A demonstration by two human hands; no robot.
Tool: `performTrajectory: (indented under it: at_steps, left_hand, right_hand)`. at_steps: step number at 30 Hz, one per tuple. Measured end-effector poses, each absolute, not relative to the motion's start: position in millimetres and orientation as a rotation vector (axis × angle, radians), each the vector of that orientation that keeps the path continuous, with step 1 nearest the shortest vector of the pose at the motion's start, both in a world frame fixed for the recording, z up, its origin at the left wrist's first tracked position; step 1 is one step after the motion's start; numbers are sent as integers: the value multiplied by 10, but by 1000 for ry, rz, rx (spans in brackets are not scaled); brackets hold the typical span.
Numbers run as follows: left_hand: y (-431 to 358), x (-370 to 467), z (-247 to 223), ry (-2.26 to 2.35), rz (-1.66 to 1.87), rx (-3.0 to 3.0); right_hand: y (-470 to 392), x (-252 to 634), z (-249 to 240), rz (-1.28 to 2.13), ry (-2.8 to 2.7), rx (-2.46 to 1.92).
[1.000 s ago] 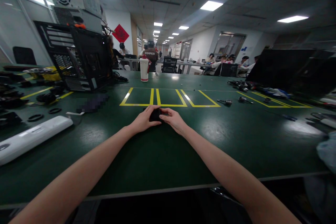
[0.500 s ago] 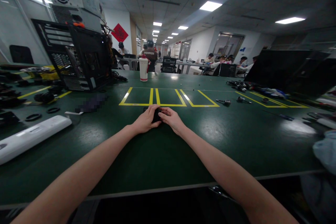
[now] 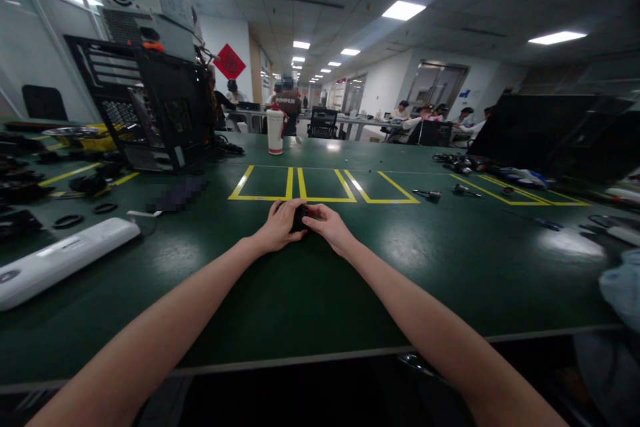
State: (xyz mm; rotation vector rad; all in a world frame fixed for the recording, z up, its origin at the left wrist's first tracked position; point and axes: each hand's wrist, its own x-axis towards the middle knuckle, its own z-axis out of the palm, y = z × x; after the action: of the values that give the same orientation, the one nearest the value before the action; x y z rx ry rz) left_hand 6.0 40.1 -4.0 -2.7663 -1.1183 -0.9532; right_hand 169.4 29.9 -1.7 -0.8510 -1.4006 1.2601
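Left hand (image 3: 279,227) and right hand (image 3: 332,229) meet over the green table (image 3: 320,310) on my remote feed; taking twelve as straight ahead, the small black part (image 3: 299,221) lies between them, at about three o'clock from the left and nine from the right. I judge the left nearer, its thumb and fingers curled round the part, while the right's fingertips touch the other side, pinching or merely pressing, I cannot tell. Fingers hide its long axis from me; the middle yellow outline (image 3: 330,200) sits just beyond, toward one o'clock.
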Motion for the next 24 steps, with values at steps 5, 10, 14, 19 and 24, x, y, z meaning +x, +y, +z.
performTrajectory:
  at_steps: [5,10,14,19,24]
  left_hand:
    - [409,66,-24,-1136,-936,-2765]
    - [387,85,-5,-1174,-933,-2752]
    - [377,89,2,-1192,-948,-2744]
    - [367,84,3,-1187,-942,-2736]
    - [367,91,-5,-1204,-944,-2717]
  right_hand:
    - [261,1689,13,1231,-1434,-872]
    - [253,1652,-5,1255,-1372,-928]
    - [279,1631,-6,1280,-1344,-967]
    - [291,1651,10,1301,-1372,-943]
    - [284,1671,-2,1240,-1409,-888]
